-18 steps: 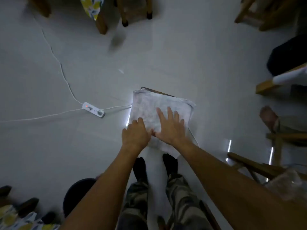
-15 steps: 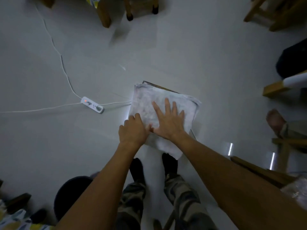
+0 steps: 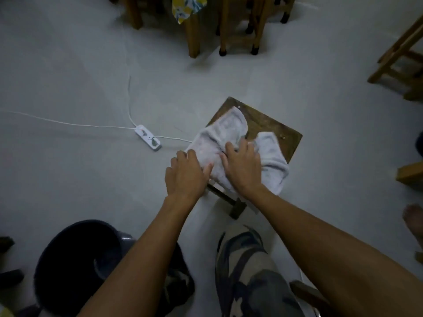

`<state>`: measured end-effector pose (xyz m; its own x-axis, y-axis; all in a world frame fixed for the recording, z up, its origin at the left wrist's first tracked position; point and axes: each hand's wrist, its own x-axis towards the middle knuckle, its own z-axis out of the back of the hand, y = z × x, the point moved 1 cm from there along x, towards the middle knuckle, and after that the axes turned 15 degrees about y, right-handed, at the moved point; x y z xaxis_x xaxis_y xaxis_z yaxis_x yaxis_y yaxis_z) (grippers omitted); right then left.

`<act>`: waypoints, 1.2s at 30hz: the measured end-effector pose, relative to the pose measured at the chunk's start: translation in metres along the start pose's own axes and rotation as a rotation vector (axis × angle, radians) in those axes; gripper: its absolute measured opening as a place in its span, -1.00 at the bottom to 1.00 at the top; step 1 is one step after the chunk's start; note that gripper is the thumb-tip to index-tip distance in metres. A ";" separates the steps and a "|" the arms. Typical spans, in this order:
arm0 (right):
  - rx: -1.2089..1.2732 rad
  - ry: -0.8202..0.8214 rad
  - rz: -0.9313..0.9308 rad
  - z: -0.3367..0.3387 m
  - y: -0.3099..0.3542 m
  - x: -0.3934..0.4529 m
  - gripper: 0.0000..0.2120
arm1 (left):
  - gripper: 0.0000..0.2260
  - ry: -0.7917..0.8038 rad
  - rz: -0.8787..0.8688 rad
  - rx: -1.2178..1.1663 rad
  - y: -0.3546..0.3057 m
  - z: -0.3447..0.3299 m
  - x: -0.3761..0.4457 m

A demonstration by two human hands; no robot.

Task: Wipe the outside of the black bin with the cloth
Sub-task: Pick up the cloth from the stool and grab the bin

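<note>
A pale grey cloth [image 3: 271, 156] lies bunched on a small dark wooden stool [image 3: 274, 126] in front of me. My right hand [image 3: 242, 165] presses down on the middle of the cloth with its fingers curled into the folds. At the cloth's left edge, my left hand [image 3: 186, 175] rests with the thumb on the fabric. The black bin [image 3: 75, 261] stands on the floor at the lower left, beside my left knee, partly hidden by my left forearm.
A white power strip [image 3: 148, 140] with its cable lies on the pale floor left of the stool. Wooden chair and table legs [image 3: 193, 33] stand at the back, more wooden furniture [image 3: 398, 56] on the right. Another person's bare foot [image 3: 413, 221] shows at the right edge.
The cloth was spread flat over the stool under my flat right hand; now it is gathered and bunched, baring the far part of the stool's seat. My view has tilted forward.
</note>
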<state>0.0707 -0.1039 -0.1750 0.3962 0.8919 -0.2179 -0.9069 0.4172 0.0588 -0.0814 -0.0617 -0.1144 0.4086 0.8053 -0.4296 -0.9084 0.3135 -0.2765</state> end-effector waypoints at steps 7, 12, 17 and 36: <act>-0.031 0.128 0.246 0.058 0.025 -0.042 -0.58 | -0.41 -0.133 0.077 0.108 0.030 0.046 -0.112; -0.067 0.026 0.371 0.100 0.066 -0.082 -0.79 | -0.40 -0.221 0.156 0.096 0.061 0.077 -0.165; 0.022 0.038 0.451 0.110 0.115 -0.112 -0.75 | -0.42 -0.244 0.222 0.123 0.106 0.075 -0.204; 0.415 0.391 0.458 -0.116 0.275 -0.043 -0.83 | -0.45 0.259 0.449 0.059 0.285 -0.118 -0.056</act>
<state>-0.2128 -0.0480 -0.2628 -0.1604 0.8979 -0.4098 -0.8097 0.1177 0.5749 -0.3524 -0.0765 -0.2702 -0.0211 0.7181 -0.6956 -0.9996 -0.0004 0.0299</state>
